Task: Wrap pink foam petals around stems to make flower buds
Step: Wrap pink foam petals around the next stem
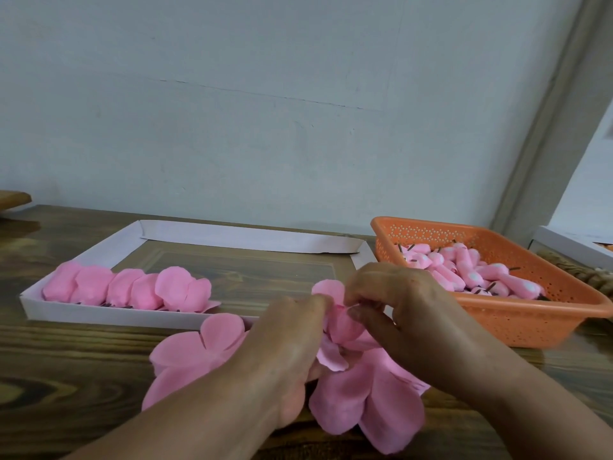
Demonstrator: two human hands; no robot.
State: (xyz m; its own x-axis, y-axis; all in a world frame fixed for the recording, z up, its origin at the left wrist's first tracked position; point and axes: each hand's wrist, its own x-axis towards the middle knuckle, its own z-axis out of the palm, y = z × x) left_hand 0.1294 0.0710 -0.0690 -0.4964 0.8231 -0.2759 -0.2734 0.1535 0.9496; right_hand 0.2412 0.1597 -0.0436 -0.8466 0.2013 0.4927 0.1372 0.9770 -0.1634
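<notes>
Between the left hand [285, 343] and right hand [398, 313], above the bench [66, 360], a pink petal [338, 323] is pinched by both grips, its stem hidden from view.

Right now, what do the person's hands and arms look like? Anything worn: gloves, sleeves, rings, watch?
Both are bare. The left hand and right hand have no gloves, and no rings show on the visible fingers. Both forearms are uncovered up to the frame edge: no sleeve cuff, watch, bracelet or wristband in view. Fingernails look short and unpainted, though the wide-angle view is a little soft.
</notes>
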